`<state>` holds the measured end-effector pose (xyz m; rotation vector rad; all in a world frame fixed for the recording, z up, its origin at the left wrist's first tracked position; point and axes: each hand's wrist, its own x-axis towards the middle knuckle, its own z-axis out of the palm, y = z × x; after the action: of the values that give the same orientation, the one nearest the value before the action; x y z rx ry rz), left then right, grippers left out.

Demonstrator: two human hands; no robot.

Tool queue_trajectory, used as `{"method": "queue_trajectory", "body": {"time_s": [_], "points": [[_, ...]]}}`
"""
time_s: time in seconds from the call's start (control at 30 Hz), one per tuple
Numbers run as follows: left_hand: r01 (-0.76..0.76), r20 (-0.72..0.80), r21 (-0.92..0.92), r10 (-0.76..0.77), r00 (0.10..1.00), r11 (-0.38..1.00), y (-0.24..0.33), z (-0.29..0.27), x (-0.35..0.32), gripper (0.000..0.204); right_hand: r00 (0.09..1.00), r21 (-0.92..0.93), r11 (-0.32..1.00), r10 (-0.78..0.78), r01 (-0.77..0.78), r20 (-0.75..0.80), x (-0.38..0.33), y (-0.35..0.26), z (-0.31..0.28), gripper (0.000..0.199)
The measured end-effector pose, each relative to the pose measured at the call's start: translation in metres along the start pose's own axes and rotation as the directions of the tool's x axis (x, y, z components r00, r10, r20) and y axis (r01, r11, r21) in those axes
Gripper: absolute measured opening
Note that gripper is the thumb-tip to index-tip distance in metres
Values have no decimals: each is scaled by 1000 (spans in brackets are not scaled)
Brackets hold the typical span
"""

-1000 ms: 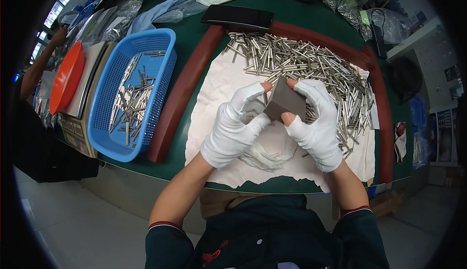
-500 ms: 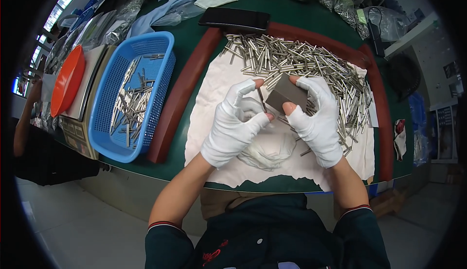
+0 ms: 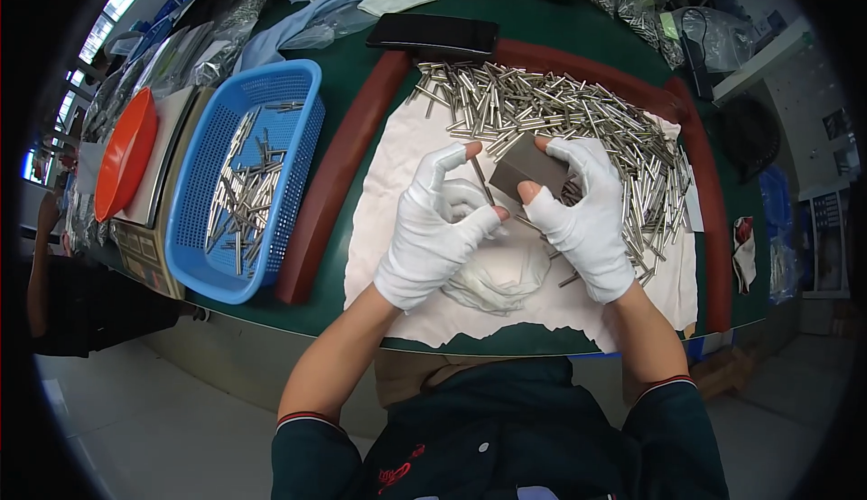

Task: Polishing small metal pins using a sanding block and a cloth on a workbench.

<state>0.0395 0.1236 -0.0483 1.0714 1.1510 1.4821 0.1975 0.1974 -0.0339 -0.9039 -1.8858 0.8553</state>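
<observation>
As left fingers (image 3: 499, 214) pinch rod (image 3: 483, 180), basket (image 3: 304, 152) — rods (image 3: 244, 193) inside

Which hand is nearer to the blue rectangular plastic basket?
Left. The white-gloved left hand is right of the basket; the white-gloved right hand is farther right.

Bright windows (image 3: 110, 17) glow upper left, grey floor (image 3: 117, 405) below

The windows (image 3: 110, 19) at the far left glow bright white. The pale cloth (image 3: 384, 202) is well lit, and the metal pins (image 3: 560, 112) shine. The floor (image 3: 135, 401) looks dimmer. The picture fades to black around its rim, the green table (image 3: 533, 341) curves, and faraway things look fuzzy.
</observation>
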Motion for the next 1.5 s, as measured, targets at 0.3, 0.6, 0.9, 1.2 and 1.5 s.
{"method": "queue_trajectory", "body": {"time_s": [0.3,0.6,0.9,1.2,1.5], "points": [[83,-21,-20,-84,996,996,7,3,-1,67,999,-17,999,-38,38,3,-1,-3,0,50],[58,-64,-70,-63,996,996,8,6,1,67,999,-123,992,-40,41,9,-2,-7,2,49],[40,-18,-17,-40,999,999,5,0,-1,67,1000,-161,987,-18,14,-22,2,-1,-2,52],[-3,23,4,3,1000,1000,3,1,-1,64,993,-134,984,-120,118,-10,3,-2,-9,49],[-47,53,37,45,998,998,-1,0,0,63,987,-226,961,-161,160,13,3,0,-9,52]]}}
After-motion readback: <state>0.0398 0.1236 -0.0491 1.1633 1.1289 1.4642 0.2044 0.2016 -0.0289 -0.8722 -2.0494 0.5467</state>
